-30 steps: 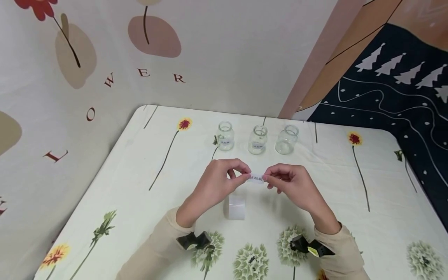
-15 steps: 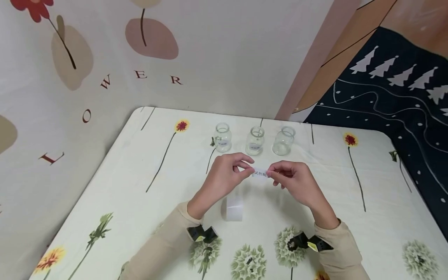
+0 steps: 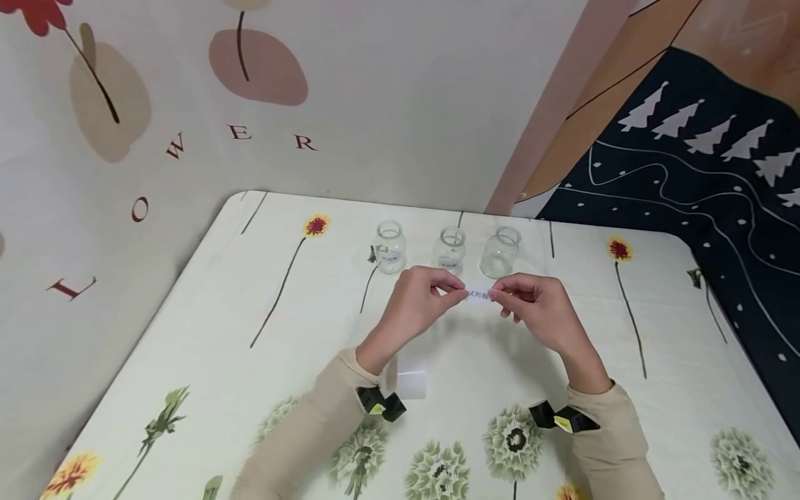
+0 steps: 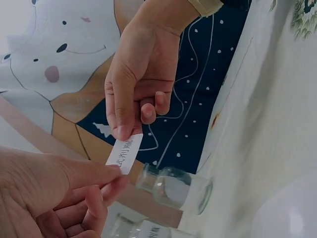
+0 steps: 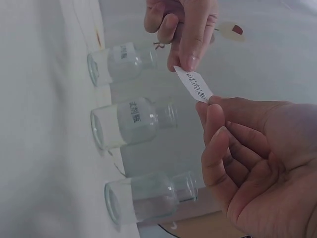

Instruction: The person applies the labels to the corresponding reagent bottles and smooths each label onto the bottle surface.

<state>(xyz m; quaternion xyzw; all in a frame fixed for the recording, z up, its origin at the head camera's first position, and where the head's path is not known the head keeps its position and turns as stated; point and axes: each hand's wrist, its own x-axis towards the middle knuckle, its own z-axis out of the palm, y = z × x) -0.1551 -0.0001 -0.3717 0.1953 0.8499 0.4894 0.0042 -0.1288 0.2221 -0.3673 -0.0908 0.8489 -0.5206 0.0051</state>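
Note:
Between my two hands a small white label (image 3: 478, 294) with printed characters is stretched out above the table. My left hand (image 3: 421, 300) pinches its left end between thumb and finger, and my right hand (image 3: 537, 309) pinches the right end the same way. Beyond the hands stand three clear glass bottles in a row. The left bottle (image 3: 390, 243) and the middle bottle (image 5: 143, 121) each bear a similar label. No label shows on the right bottle (image 3: 501, 250), which is the one closest to my right hand.
A wide roll of clear tape (image 3: 411, 378) lies near my left wrist. The table (image 3: 206, 298) wears a flower-print cloth and meets printed wall hangings at its back and right edges.
Both hands have moved forward and a little to the right with the label stretched between them, closer to the bottles. The view has shifted slightly.

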